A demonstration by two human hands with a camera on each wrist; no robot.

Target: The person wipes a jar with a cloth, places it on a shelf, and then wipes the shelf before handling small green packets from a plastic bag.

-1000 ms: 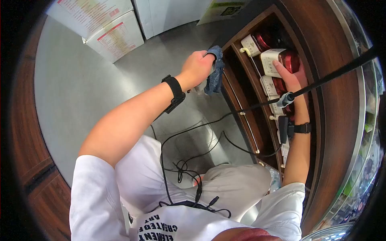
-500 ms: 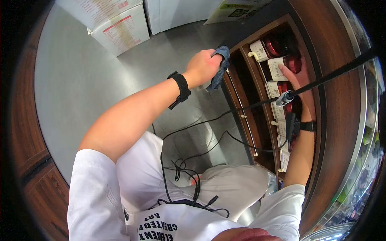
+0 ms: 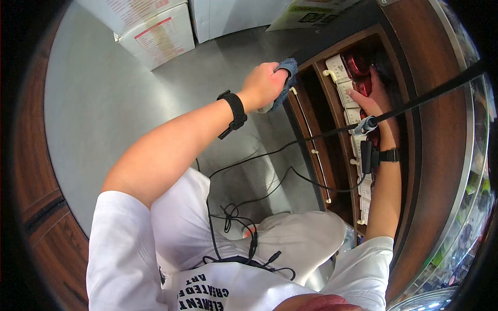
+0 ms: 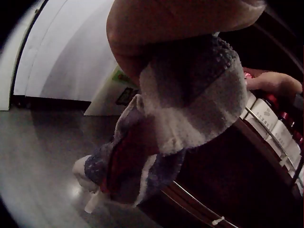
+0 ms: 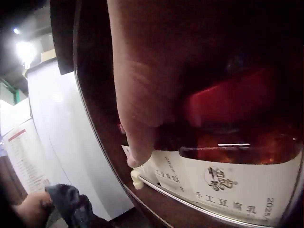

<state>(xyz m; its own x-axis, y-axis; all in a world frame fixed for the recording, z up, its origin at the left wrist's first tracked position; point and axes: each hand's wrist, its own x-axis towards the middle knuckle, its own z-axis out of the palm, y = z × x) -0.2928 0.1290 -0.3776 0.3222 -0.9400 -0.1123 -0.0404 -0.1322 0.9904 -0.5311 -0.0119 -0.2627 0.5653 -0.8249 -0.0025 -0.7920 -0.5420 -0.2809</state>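
Note:
My right hand [image 3: 379, 101] grips a glass jar with a red lid and white label [image 3: 347, 94] in the shelf row. Its thumb lies on the label side and its fingers reach over behind the lid. Beside it in the row, toward the shelf's end, stands another red-lidded jar [image 3: 337, 67]. Close up in the right wrist view, a neighbouring jar [image 5: 228, 185] shows a label with Chinese writing and dark red contents. In front of the shelf, my left hand [image 3: 263, 87] holds a bunched blue-grey cloth [image 4: 199, 104], its lower part hanging down.
A thin metal rail [image 5: 190, 202] on pale knobs runs along the shelf front. A black cable [image 3: 280, 150] crosses from the right wrist to the lap. White boxes [image 3: 163, 41] stand on the grey floor [image 3: 104, 103]. Glass-sided displays [image 3: 467, 217] lie at right.
The jar in my right hand has gone from standing out of the row back into line with its neighbours. My left hand with the cloth has shifted slightly.

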